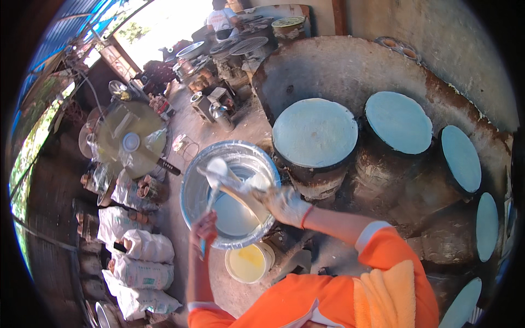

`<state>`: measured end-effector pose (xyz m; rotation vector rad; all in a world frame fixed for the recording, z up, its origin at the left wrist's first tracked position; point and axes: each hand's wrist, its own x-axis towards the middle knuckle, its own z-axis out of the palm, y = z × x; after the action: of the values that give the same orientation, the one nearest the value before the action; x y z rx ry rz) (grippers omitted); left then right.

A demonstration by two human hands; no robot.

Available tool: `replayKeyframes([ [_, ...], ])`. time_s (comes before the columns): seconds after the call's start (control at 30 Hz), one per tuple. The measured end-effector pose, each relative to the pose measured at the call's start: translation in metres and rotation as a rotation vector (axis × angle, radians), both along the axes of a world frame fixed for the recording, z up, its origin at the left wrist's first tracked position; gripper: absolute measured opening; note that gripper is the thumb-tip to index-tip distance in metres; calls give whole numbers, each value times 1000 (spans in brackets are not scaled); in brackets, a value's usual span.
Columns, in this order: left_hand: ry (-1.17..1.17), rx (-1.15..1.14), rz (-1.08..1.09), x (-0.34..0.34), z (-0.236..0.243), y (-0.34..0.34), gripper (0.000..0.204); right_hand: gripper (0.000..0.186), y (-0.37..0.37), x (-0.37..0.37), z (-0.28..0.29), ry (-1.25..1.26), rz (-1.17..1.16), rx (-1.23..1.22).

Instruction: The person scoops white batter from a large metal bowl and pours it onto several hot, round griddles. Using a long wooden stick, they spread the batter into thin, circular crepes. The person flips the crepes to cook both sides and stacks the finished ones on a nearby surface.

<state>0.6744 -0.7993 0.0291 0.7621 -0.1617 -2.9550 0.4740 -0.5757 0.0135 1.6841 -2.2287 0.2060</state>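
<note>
Near the blue basin [186, 194], brown floor [219, 292] and stained wall [309, 71].

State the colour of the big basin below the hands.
The big basin is greyish blue; the head view shows it best.

Orange shirt [311, 300] with pale cuffs [371, 234], light-orange towel [385, 298], red wristband [305, 217]
</note>
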Motion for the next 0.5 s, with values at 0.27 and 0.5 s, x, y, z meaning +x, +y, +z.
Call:
replayKeyframes([
  [0.27, 316, -261, 107, -16, 158, -48, 33, 30, -71, -43, 91, 410, 16, -262],
  [0.5, 51, -1325, 41, -38, 170, -87, 24, 37, -95, -27, 171, -510, 506, -758],
])
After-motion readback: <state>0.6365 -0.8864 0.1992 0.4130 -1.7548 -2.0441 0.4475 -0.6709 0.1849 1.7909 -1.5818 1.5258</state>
